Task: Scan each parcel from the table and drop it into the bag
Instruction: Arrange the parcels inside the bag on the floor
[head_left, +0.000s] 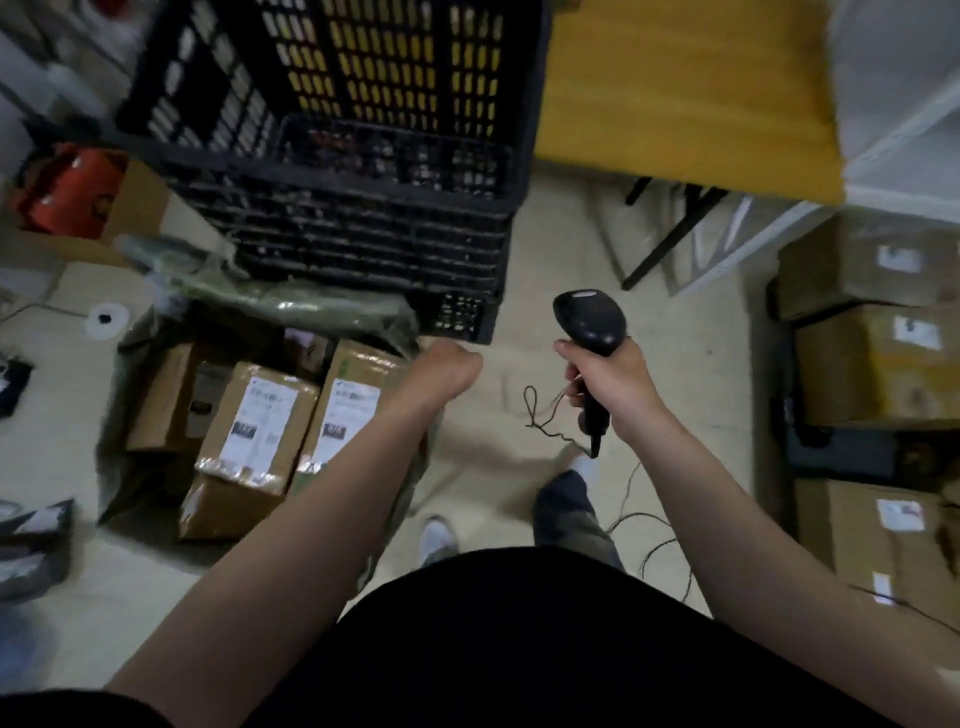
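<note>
While the right hand (608, 384) grips the scanner (589, 322), the left hand (447, 364) hovers by the bag (311, 306), its fingers hidden, so its grasp is unclear. The work seems to be between parcels, with another to fetch next.

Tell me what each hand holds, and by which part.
Right hand grips the scanner by its handle. Left hand shows nothing held, though its fingers are hidden.
</note>
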